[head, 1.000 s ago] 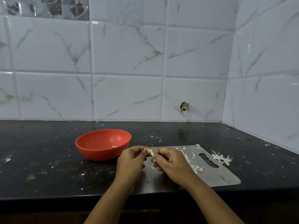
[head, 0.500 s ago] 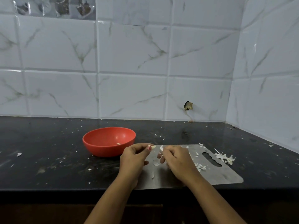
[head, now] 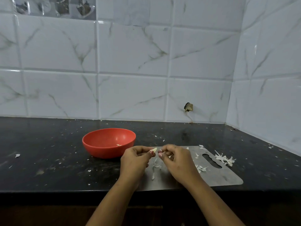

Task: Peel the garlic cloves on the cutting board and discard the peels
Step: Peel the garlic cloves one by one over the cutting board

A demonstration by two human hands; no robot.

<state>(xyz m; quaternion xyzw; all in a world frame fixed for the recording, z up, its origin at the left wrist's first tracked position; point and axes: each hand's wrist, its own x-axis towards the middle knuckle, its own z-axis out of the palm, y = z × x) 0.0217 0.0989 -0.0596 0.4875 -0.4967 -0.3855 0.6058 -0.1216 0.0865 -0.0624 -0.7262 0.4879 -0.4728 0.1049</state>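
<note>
My left hand [head: 136, 159] pinches a small pale garlic clove [head: 154, 150] between thumb and fingers, its tip pointing right. My right hand [head: 176, 161] is a short gap to the right with its fingers curled; a small pale bit shows in its palm, too small to name. Both hands hover over the left end of a grey metal cutting board [head: 216, 174]. Thin white peel strips [head: 155, 166] lie on the board below the hands. More peels [head: 202, 168] lie near the board's handle slot.
A red bowl [head: 108, 142] stands left of the board with a small scrap inside. A pile of peels [head: 225, 159] lies on the black countertop [head: 48, 152] past the board's right end. White flecks dot the counter. Tiled walls close the back and right.
My hands have drawn slightly apart and the clove's tip now shows clear of my right fingers. The view has shifted, so bowl and board sit a little further right.
</note>
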